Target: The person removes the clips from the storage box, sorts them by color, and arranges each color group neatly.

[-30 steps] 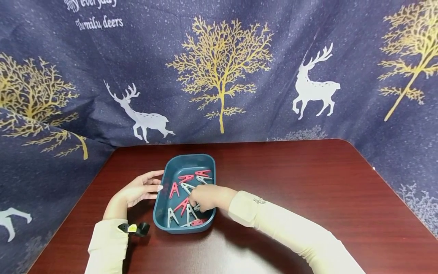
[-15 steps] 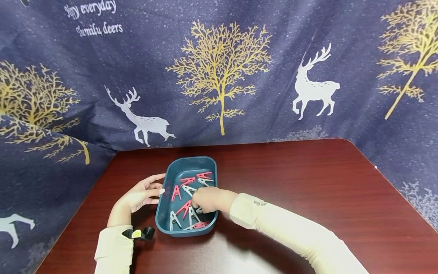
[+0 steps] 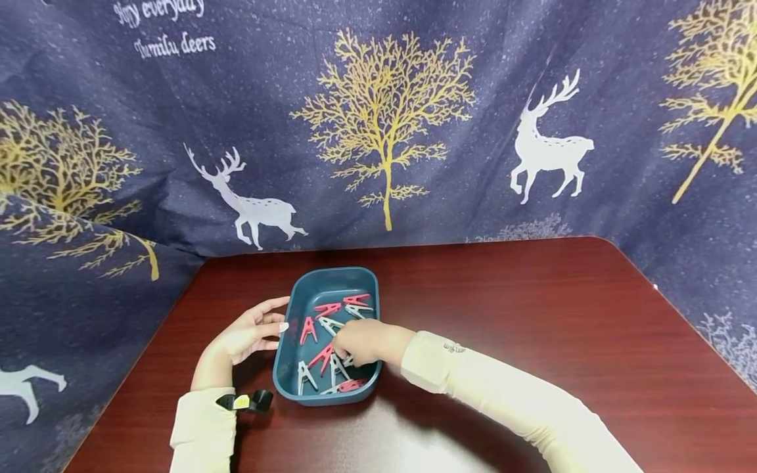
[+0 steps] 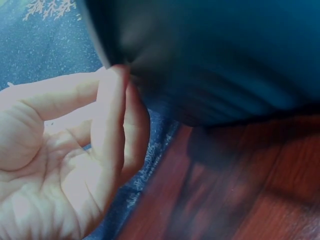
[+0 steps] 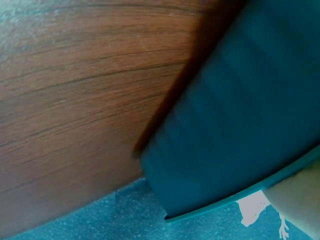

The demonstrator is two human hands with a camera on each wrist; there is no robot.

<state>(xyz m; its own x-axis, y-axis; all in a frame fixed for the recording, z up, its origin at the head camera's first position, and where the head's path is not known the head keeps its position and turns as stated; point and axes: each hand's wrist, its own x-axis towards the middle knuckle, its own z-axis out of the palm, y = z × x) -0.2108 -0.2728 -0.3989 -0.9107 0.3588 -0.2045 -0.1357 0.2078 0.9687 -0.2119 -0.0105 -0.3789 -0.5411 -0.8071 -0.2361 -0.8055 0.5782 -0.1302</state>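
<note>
A deep blue plastic bin (image 3: 282, 371) holds several clothespins, some pink, like this pink clothespin (image 3: 308, 330), and some whitish, like this whitish clothespin (image 3: 305, 378). My left hand (image 3: 251, 334) is at the bin's left side, its fingertips against the outer wall near the rim; in the left wrist view the fingers (image 4: 111, 120) reach up to that edge. Over the right rim, my right hand (image 3: 362, 341) reaches down inside among the clothespins, back of the hand up. Its fingertips are hidden, with a whitish clothespin (image 3: 347, 360) showing just beneath; I cannot tell whether they pinch it.
The bin stands on a reddish-brown wooden table (image 3: 503, 309), left of its middle. Behind the table hangs a dark blue cloth (image 3: 449, 197) printed with deer and trees. A black strap with a yellow label (image 3: 242, 402) is round the left sleeve.
The bin and both hands sit slightly further right in the view, along with a small shift of the whole scene. The right hand stays down among the clothespins and the left stays at the wall.
</note>
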